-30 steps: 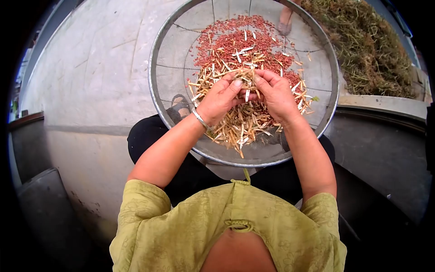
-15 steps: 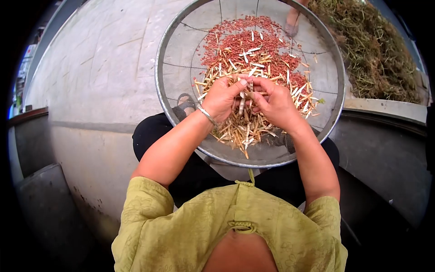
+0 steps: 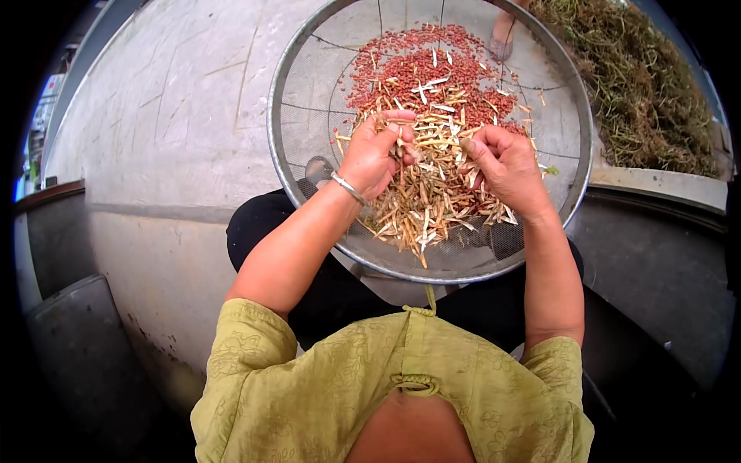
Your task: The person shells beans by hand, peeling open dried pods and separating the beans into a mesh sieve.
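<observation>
A large round wire-mesh sieve rests across my lap. Small red beans are spread over its far half, and a heap of dry, straw-coloured bean pods covers the near half. Over the left of the heap, my left hand has its fingers curled around a few pale pods, partly hidden by the fingers. To the right, my right hand is closed with thumb against forefinger just above the pods. Whatever lies between those fingertips is too small to make out.
Dried plant stalks are piled on the ground at the far right. Another person's foot shows beyond the sieve's top right rim. Pale concrete floor stretches to the left, and a low dark slab stands at lower left.
My hands have parted: they were together over a pod at the middle, and now the right hand is farther right. The left hand has shifted slightly left.
</observation>
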The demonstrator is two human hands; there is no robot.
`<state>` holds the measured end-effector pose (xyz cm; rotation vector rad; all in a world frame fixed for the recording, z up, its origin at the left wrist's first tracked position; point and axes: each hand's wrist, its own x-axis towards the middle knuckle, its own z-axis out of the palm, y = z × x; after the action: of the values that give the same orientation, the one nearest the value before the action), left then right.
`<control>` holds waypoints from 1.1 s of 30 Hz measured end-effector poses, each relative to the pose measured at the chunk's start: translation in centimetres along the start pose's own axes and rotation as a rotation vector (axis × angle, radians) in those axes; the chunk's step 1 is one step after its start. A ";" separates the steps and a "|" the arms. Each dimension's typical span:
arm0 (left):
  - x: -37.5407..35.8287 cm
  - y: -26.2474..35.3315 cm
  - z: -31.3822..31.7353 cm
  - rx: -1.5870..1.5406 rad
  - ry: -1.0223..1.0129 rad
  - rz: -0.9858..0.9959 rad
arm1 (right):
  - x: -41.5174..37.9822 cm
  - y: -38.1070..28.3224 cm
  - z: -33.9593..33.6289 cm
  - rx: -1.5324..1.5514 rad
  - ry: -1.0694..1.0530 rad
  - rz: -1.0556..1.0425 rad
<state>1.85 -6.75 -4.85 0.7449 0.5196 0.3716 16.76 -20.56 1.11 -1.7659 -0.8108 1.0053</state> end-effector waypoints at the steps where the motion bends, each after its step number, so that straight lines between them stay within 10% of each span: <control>1: -0.1 0.1 0.2 0.001 -0.001 0.000 | 0.0 0.1 0.1 0.000 0.001 -0.001; 33: -0.6 -0.6 2.3 0.225 0.098 0.075 | 0.0 1.3 4.9 0.468 0.022 0.143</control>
<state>2.77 -8.75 -3.67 0.9691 0.6337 0.4255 12.50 -19.11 -1.29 -1.4383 -0.3940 1.1590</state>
